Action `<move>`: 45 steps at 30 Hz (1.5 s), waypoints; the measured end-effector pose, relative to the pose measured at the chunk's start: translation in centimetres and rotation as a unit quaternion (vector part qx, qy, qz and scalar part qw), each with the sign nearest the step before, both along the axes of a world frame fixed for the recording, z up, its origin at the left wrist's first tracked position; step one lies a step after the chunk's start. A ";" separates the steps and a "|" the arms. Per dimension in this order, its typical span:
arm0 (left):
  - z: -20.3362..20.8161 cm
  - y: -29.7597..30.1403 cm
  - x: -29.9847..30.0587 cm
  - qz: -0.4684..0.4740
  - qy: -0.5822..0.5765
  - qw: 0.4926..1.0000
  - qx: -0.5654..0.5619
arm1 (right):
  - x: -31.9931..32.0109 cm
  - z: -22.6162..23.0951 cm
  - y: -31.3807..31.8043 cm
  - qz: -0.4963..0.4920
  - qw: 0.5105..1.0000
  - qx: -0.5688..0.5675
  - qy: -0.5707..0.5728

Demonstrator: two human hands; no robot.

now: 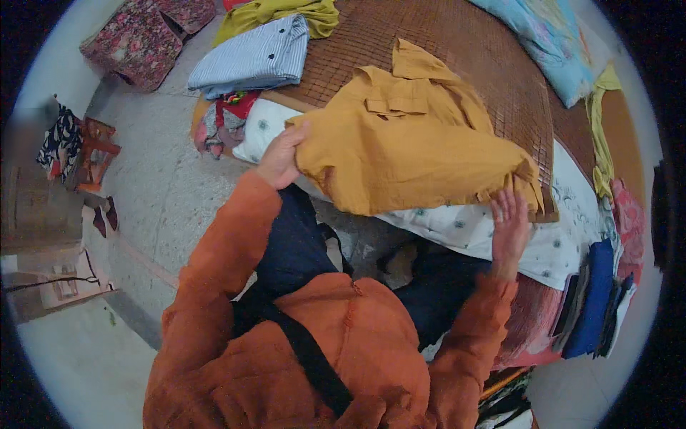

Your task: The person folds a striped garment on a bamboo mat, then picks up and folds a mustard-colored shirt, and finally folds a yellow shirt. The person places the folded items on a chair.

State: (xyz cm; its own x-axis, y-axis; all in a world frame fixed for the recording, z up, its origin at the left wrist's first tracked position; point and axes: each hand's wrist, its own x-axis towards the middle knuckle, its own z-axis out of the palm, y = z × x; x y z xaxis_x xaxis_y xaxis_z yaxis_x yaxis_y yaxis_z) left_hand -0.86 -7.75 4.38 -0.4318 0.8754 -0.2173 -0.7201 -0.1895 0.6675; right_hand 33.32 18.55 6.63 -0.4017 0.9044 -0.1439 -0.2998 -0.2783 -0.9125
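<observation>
A mustard-yellow shirt point(407, 154) lies in front of me on a bed with a brown woven mat. Its collar and a tab-like band point(396, 106) show toward the far side, and the near part hangs a little over the mat's edge. My left hand point(281, 157) grips the shirt's left edge, with some fingertips hidden by the cloth. At the near right corner, my right hand point(509, 223) rests its outstretched fingers on the fabric.
The brown mat point(436, 25) lies over a white patterned sheet point(572, 214). A folded striped shirt point(254, 57) sits far left, near an olive garment point(275, 16). Folded dark clothes point(592, 300) are stacked at right. A blue quilt point(547, 46) lies far right; a wooden stool point(96, 154) stands left.
</observation>
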 end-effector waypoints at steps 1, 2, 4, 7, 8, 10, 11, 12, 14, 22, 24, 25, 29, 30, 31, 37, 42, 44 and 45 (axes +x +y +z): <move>-1.0 0.3 -0.2 -0.013 -0.003 1.000 0.001 | 0.2 -1.0 -0.6 0.002 1.000 -0.021 -0.013; -1.9 0.5 -0.4 -0.026 -0.035 0.999 -0.003 | 0.5 -2.1 -1.2 0.001 0.999 -0.043 -0.026; -1.8 0.3 -0.2 -0.038 -0.057 0.998 0.014 | 0.7 -2.9 -2.7 -0.002 0.996 -0.075 -0.052; -1.7 -0.4 -0.2 -0.036 -0.059 0.998 0.010 | 1.0 -3.5 -3.8 -0.028 0.992 -0.089 -0.084; -1.6 -0.4 -0.2 -0.033 -0.054 0.998 0.004 | 1.5 -3.9 -3.8 -0.008 0.995 -0.076 -0.066; -1.5 -0.7 -0.1 -0.032 -0.051 0.998 0.012 | 1.9 -4.4 -3.5 -0.011 0.995 -0.080 -0.060; -1.5 -0.7 -0.1 -0.032 -0.049 0.998 0.017 | 1.9 -4.5 -3.5 -0.013 0.995 -0.082 -0.057; -1.6 -0.7 0.0 -0.030 -0.051 0.998 0.019 | 1.9 -4.5 -3.4 -0.012 0.995 -0.080 -0.057; -1.9 -0.7 0.2 -0.025 -0.057 0.998 0.024 | 1.7 -4.5 -3.4 -0.010 0.995 -0.076 -0.059; -2.5 -0.4 1.1 -0.013 -0.053 0.998 0.015 | 1.1 -4.4 -3.7 0.001 0.996 -0.074 -0.049; -2.3 -0.5 1.2 -0.014 -0.062 0.998 0.007 | 1.1 -4.4 -3.9 -0.008 0.996 -0.071 -0.051; -2.2 -0.5 1.3 -0.012 -0.067 0.998 -0.004 | 1.3 -4.7 -3.9 -0.015 0.996 -0.068 -0.051; -1.8 -0.6 1.4 -0.038 -0.056 0.998 0.004 | -0.5 -3.9 -4.9 -0.157 0.897 0.288 -0.296; -2.2 -0.8 1.1 -0.027 -0.055 0.998 -0.003 | -1.2 -3.4 -4.5 -0.183 0.875 0.345 -0.285; -2.6 -1.1 0.9 -0.022 -0.042 0.999 -0.006 | -1.6 -2.1 -3.7 -0.177 0.782 0.468 -0.371; -2.9 0.8 0.9 -0.034 0.011 0.999 -0.025 | -3.7 1.3 3.4 0.040 0.593 0.538 -0.597; -2.0 -1.6 2.6 -0.026 0.052 0.996 -0.060 | -8.8 -2.8 7.7 0.084 0.621 0.560 -0.542; -2.5 -2.1 2.7 -0.029 0.073 0.993 -0.085 | -9.1 -2.4 5.7 0.201 0.596 0.502 -0.594; -2.9 -3.0 2.5 -0.023 0.089 0.989 -0.114 | -8.2 -2.8 4.5 0.181 0.639 0.494 -0.561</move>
State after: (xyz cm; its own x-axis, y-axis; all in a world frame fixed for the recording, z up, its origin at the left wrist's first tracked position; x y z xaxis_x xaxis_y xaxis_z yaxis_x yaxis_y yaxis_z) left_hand 1.65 -10.79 1.50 -0.4416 0.8320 -0.3359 -0.5918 0.0113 0.8060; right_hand 25.12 23.03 3.87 -0.7558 0.6533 0.0440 0.6180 0.7340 -0.2816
